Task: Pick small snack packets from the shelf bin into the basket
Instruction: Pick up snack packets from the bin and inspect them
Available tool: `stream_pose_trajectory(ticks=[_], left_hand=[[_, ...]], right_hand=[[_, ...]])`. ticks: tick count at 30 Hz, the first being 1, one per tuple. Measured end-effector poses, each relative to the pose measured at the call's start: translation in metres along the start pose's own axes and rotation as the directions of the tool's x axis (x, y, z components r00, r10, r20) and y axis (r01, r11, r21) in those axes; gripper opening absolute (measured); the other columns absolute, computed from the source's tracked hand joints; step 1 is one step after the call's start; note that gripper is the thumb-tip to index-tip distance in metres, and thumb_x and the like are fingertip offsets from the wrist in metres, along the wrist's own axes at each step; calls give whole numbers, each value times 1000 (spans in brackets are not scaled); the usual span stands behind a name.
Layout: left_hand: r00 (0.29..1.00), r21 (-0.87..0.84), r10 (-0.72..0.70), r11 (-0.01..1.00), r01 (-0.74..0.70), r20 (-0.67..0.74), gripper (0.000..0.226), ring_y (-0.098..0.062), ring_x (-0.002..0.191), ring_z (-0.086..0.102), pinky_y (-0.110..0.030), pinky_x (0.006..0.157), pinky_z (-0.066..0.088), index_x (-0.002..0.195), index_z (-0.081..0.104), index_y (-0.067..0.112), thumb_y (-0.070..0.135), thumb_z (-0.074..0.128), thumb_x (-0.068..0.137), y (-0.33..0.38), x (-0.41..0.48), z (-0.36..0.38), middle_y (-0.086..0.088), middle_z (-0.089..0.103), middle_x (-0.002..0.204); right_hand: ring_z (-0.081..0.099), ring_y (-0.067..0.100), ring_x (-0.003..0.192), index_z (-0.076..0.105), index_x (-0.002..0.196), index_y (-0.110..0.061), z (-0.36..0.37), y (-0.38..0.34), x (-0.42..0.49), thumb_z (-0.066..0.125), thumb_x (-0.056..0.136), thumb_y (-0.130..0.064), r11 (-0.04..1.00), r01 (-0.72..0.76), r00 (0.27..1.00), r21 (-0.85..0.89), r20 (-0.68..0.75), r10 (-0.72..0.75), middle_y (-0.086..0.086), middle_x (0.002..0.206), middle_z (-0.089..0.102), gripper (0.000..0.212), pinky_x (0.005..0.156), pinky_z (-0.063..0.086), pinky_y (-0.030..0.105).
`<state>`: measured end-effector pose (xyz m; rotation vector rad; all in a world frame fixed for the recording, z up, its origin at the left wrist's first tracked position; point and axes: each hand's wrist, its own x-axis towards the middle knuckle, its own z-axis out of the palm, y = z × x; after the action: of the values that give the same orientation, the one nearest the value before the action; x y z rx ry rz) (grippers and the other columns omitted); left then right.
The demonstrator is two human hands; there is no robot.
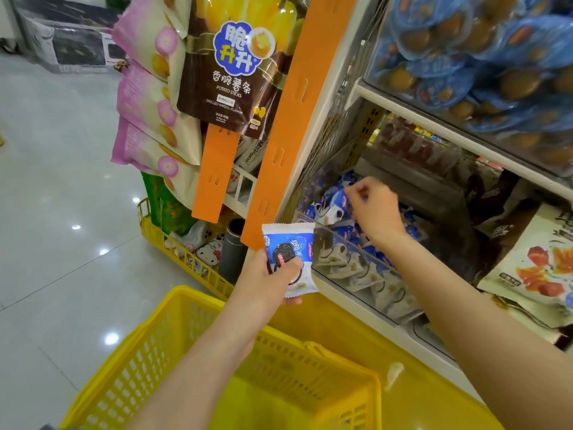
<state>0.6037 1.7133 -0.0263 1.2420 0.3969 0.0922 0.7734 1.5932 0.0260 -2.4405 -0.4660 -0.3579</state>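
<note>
Pinching a blue-and-white cookie packet point(290, 259) between thumb and curled fingers, your left hand point(263, 287) holds it upright, with the thumb pressed across the printed cookie. The packet sits just outside the front left corner of the shelf bin point(372, 283) and above the far rim of the yellow basket point(148, 352) — it is not yet inside the basket.

Your right hand point(373, 209) reaches over the bin's clear front wall. Its fingers are curled and its fingertips close on the edge of a second packet point(335, 198) at the top of the pile. Motion blur softens this grip. More packets of the same blue kind fill the bin beneath the hand.

Both forearms extend over the basket, which stands directly below the shelf.

An orange strip point(279, 135) runs up the shelf's left post — it is just behind the packet in your left hand. A potato-stick bag point(235, 66) hangs left of this strip.
</note>
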Motion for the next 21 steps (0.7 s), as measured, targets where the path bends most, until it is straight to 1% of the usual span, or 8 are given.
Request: stream_pose_trajectory(ticks=[3,5,10,12,13,16,19,21], left_hand=[[998,-8,-60,998,60,-2,21,-15,76,67,-28,55,57,111,54,20,20,57,90,-8,1,5,-2,65,96],[995,27,-99,995,100,-17,21,-15,73,65,-26,49,55,111,53,18,20,57,91,-15,1,9,-1,64,91],[982,143,-186,973,182,20,2,-8,59,59,-18,39,48,94,54,22,22,51,94,-34,1,20,8,60,78],[967,153,-250,959,239,57,9,-9,56,61,-18,39,48,89,53,22,24,48,96,-38,-2,25,7,59,78],[954,139,-290,950,279,72,11,-11,57,61,-20,44,51,90,53,21,26,45,97,-39,-3,28,5,60,78],[898,54,-416,909,412,143,31,-18,71,66,-39,76,54,92,61,17,41,41,96,-43,-10,34,-1,69,80],[844,110,-407,912,394,349,47,-22,91,69,-41,82,53,104,67,19,56,49,82,-47,-20,33,-2,74,96],[832,146,-367,930,337,417,53,-20,97,68,-44,87,53,115,63,21,47,64,68,-49,-26,35,-2,72,104]], right_hand=[[64,13,69,54,82,-24,-28,-8,-26,53,94,-23,945,-14,982,326,-173,74,-6,77,60,12,58,54,21],[64,9,71,52,80,-26,-43,-10,-51,51,94,-18,909,24,981,416,-186,59,-3,78,61,17,59,54,19],[58,-2,54,53,77,-17,-48,2,-118,50,94,-8,819,-161,987,551,111,119,-7,59,62,19,49,47,13],[58,-2,53,53,76,-15,-44,7,-140,49,93,-6,774,-267,960,574,227,163,-9,55,62,20,48,46,13],[59,-2,54,52,76,-14,-41,10,-149,49,93,-5,748,-315,944,584,271,187,-8,56,62,19,49,48,14],[62,0,58,52,79,-9,-33,17,-171,48,93,-3,671,-433,898,601,350,267,-4,65,65,16,51,51,16],[65,4,62,51,80,-7,-29,23,-186,47,93,-1,575,-510,860,639,391,328,8,78,63,15,53,53,18],[65,5,65,54,80,-7,-29,27,-190,49,92,-1,574,-520,854,632,408,324,7,80,63,15,56,54,18]])
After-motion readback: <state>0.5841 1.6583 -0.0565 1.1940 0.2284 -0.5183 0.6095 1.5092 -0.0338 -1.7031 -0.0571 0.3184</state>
